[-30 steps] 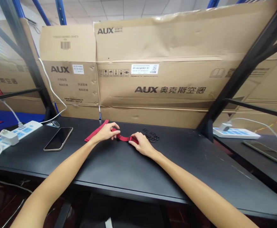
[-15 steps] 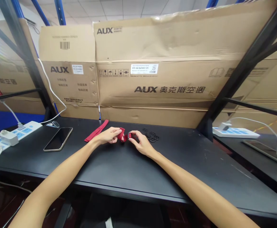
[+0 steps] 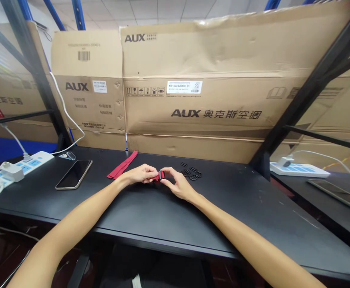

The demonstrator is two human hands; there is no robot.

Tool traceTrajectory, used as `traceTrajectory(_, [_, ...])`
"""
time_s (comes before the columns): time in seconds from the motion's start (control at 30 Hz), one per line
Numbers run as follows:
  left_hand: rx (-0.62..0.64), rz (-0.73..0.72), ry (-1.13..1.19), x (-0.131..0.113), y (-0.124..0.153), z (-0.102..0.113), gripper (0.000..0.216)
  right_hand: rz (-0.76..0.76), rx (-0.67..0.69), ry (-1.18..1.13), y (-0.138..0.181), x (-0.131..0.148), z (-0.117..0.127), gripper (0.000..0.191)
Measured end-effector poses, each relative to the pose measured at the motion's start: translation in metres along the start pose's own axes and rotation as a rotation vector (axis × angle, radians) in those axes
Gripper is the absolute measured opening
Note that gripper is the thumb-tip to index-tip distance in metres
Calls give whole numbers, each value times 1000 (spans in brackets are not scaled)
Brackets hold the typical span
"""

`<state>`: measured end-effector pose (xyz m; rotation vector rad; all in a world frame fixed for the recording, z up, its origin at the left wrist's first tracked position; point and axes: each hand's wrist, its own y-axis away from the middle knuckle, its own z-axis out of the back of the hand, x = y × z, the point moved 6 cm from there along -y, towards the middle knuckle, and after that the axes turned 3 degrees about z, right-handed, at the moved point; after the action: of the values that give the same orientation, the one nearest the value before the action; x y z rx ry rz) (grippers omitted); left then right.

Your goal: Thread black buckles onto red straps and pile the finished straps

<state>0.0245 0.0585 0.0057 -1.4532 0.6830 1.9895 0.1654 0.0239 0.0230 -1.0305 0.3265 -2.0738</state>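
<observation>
Black tabletop (image 3: 223,208) is holding your work at mid-table, with your phone (image 3: 73,174) off left and a loose red strap (image 3: 122,165) lying just beyond your left hand (image 3: 140,174). Your right hand (image 3: 178,185) is drawing in until both hands are nearly touching. Your left fingers are pressing together on a short red webbing piece (image 3: 156,177), your right fingertips (image 3: 164,172) are pinching a small dark buckle (image 3: 162,174) at its end, and black sliders (image 3: 190,173) are lying just beside them.

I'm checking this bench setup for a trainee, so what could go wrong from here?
The black buckle on the red strap is small, so it could slip from the right hand's pinch or the left hand's grip. The loose black rings lie close by, so a careless move might scatter them.
</observation>
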Motion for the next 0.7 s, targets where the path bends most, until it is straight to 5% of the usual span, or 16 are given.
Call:
traceTrajectory(0.47, [-54, -90, 224, -6, -5, -6, 40, 44, -117, 10, -1, 3, 6, 23])
traceTrajectory(0.7, [-57, -133, 146, -5, -6, -8, 35, 61, -41, 48, 2, 4, -1, 19])
